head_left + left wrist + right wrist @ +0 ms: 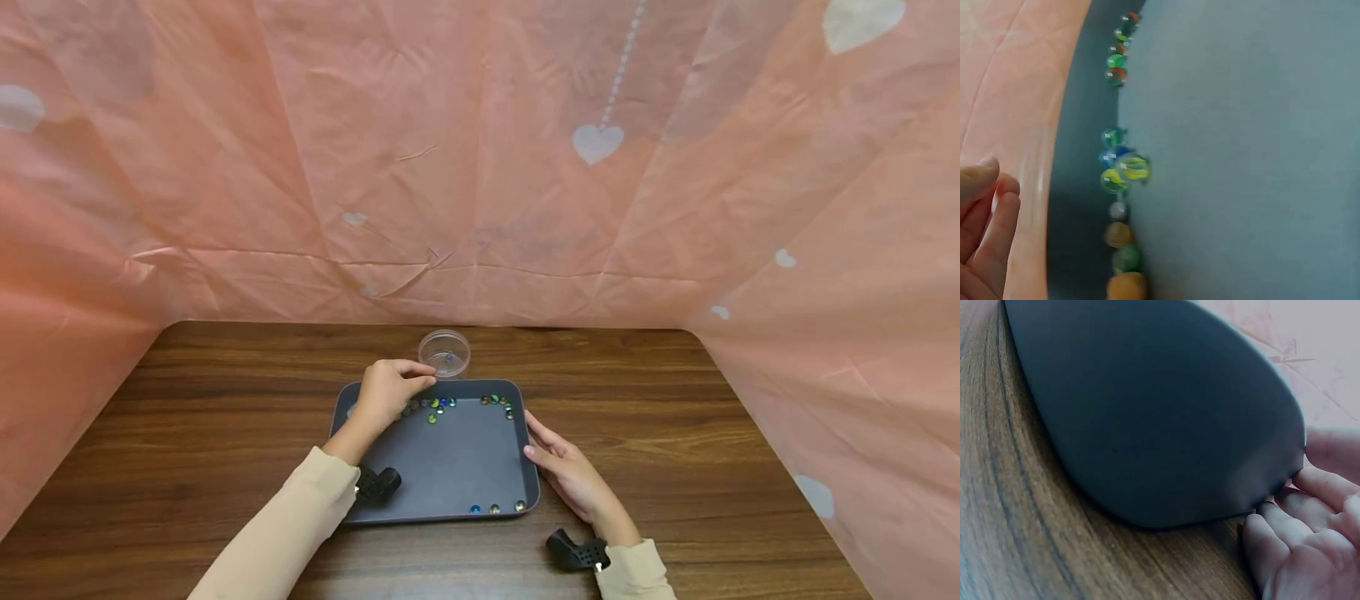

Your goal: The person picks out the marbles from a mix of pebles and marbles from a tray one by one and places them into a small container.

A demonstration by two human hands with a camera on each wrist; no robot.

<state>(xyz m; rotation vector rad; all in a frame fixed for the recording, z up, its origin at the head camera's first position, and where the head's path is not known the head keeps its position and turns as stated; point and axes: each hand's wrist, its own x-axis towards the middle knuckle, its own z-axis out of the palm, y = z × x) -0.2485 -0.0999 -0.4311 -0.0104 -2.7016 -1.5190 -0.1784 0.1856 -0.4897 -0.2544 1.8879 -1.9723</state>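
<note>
A dark grey tray lies on the table, with several glass marbles along its far side and a few by its near right corner. My left hand reaches over the tray's far left rim, thumb and fingertips close together beside a clear round container. Whether a marble is between those fingertips is hidden. A blue marble sits in the container. At the tray's right side my right hand holds the wall, thumb at the rim; in the right wrist view, its fingers curl at the lower edge.
The wooden table extends to both sides and in front of the tray. A pink curtain with white hearts hangs behind it and at both sides. Each wrist wears a black camera mount.
</note>
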